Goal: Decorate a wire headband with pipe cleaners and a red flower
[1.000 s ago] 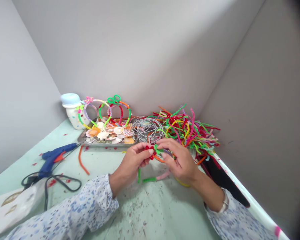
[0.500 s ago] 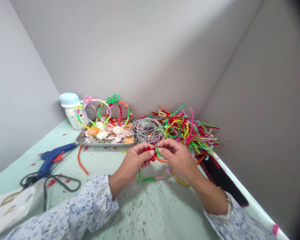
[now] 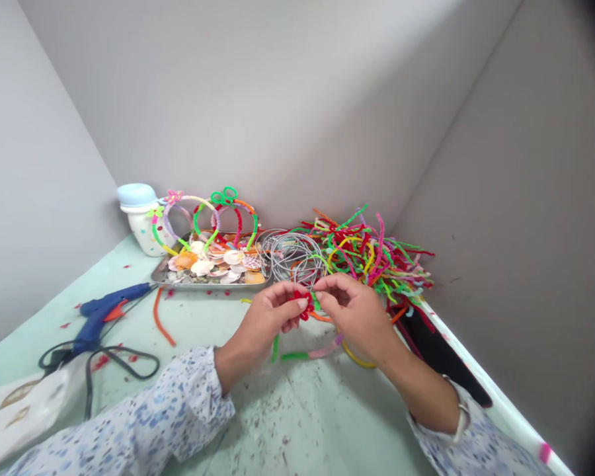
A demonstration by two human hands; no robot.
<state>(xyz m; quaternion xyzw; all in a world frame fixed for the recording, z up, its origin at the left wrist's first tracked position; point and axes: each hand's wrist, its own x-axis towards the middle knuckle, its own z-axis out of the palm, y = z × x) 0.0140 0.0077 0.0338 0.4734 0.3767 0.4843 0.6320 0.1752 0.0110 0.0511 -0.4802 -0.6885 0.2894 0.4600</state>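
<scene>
Between thumb and fingers, my left hand (image 3: 272, 314) pinches a red pipe cleaner piece (image 3: 306, 312) bent into small loops. A short green pipe cleaner (image 3: 316, 302) meets it, held in the closed fingertips of my right hand (image 3: 354, 311). The two hands almost touch at the fingertips, which partly cover both pieces. Below them on the table lies a band wrapped in green, pink and purple (image 3: 317, 352), with a yellow curved piece (image 3: 359, 357) partly under my right hand.
A metal tray (image 3: 213, 287) of shells stands behind, with several fuzzy headbands (image 3: 198, 200) upright in it. Coiled grey wire (image 3: 292, 254) and a pipe cleaner heap (image 3: 367, 254) lie to its right. At left are a blue glue gun (image 3: 92, 320), its cord and a white jar (image 3: 146, 228).
Both hands stay almost in place. My right fingertips have shifted slightly to the right, and the red and green pieces have turned a little.
</scene>
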